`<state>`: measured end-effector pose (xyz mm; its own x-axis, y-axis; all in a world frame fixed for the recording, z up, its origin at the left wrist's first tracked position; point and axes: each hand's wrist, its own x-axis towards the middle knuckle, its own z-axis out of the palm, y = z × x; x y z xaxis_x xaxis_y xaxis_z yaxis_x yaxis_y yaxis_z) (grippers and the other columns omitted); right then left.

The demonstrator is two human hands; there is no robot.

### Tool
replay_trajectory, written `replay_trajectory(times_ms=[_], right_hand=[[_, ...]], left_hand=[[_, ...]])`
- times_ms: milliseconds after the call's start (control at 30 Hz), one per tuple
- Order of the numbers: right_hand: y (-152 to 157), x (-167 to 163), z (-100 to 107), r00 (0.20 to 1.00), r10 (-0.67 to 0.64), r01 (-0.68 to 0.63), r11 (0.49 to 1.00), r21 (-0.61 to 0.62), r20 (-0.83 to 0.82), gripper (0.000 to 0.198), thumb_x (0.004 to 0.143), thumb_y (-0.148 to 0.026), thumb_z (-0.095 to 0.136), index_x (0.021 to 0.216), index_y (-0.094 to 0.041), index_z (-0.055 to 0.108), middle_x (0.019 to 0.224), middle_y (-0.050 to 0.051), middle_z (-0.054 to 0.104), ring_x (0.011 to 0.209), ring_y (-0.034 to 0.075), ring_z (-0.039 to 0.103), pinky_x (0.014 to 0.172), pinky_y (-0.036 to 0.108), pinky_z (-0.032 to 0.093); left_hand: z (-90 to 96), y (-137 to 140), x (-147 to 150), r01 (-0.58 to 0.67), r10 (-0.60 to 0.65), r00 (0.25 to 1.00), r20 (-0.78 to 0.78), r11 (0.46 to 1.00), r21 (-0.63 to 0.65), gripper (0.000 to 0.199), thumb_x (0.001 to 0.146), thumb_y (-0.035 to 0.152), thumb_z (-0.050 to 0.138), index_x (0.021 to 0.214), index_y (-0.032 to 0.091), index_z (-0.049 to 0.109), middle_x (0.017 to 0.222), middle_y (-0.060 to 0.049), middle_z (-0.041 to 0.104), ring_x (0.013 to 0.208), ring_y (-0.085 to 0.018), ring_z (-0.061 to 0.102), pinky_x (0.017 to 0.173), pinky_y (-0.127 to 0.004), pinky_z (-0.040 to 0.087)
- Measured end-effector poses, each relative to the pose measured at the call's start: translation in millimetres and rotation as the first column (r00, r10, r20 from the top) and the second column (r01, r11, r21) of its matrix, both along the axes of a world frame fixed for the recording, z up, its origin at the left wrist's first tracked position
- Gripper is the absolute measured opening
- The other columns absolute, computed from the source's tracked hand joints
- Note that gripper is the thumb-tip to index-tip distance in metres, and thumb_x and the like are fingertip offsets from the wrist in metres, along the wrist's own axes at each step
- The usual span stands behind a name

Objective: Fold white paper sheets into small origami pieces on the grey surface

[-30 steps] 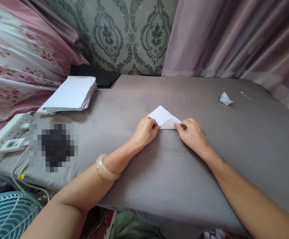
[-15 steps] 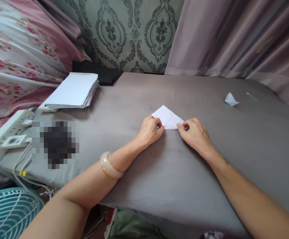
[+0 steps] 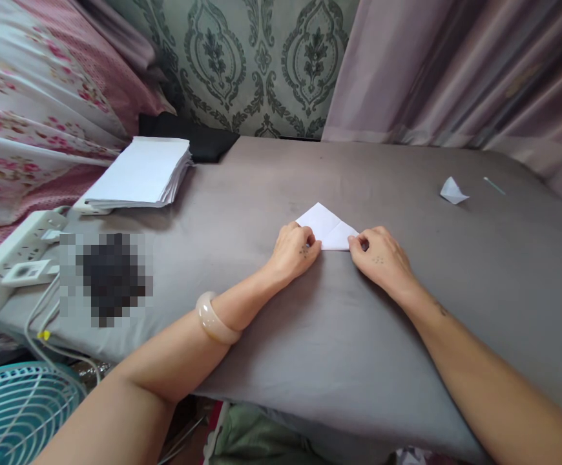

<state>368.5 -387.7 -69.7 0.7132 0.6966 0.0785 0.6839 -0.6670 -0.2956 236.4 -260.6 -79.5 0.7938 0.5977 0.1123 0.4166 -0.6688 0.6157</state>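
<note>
Where grey cloth (image 3: 334,361) is spreading, folded white paper (image 3: 327,226) is lying

The folded white paper is occupying the middle of the cloth, peak pointing away from me, straight edge facing me. My left hand (image 3: 297,248) is pinching its left end; my right hand (image 3: 380,258) is pinching its right corner; the two are resting apart, paper showing between them. A bangle (image 3: 213,320) is circling my left forearm.

Also present: a small paper piece (image 3: 452,191), sitting well apart on the right, a thin stick (image 3: 494,185) lying near it; a paper stack (image 3: 138,171), lying far left; a power strip (image 3: 0,290), running along the left edge; a fan (image 3: 17,410), showing at lower left.
</note>
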Motion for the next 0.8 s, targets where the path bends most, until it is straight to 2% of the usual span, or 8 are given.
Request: replay_trajectory(times_ms=[200,500,800], right_hand=[[1.1,-0.2,1.1,1.0,-0.02,0.02,1.0,-0.011,0.002,0.028,0.087,-0.042,0.045,0.079,-0.021,0.062,0.101,0.009,0.061,0.083,0.023,0.059,0.072,0.035,0.042],[0.0,0.0,0.9,0.999,-0.01,0.011,1.0,-0.02,0.031,0.03,0.089,-0.044,0.046,0.081,-0.019,0.062,0.1,0.01,0.059,0.08,0.022,0.059,0.068,0.034,0.041],[-2.3,-3.3,4.6,1.0,0.015,-0.013,0.995,-0.102,0.017,0.032,0.094,-0.045,0.041,0.091,-0.019,0.06,0.107,0.01,0.055,0.082,0.022,0.059,0.066,0.034,0.04]], left_hand=[[2.8,-0.7,-0.3,-0.035,0.033,0.999,-0.019,0.997,-0.067,0.015,0.081,0.028,0.06,0.075,0.015,0.064,0.096,-0.01,0.055,0.095,-0.022,0.054,0.088,-0.035,0.047],[-2.6,-1.8,-2.1,-0.007,0.007,0.999,-0.034,1.0,0.014,0.013,0.086,0.026,0.056,0.082,0.015,0.058,0.098,-0.01,0.052,0.095,-0.022,0.052,0.09,-0.037,0.045],[3.4,-3.1,-5.3,0.0,-0.001,0.997,-0.078,1.0,-0.014,0.007,0.089,0.022,0.052,0.09,0.016,0.055,0.104,-0.01,0.051,0.098,-0.021,0.049,0.09,-0.036,0.044]])
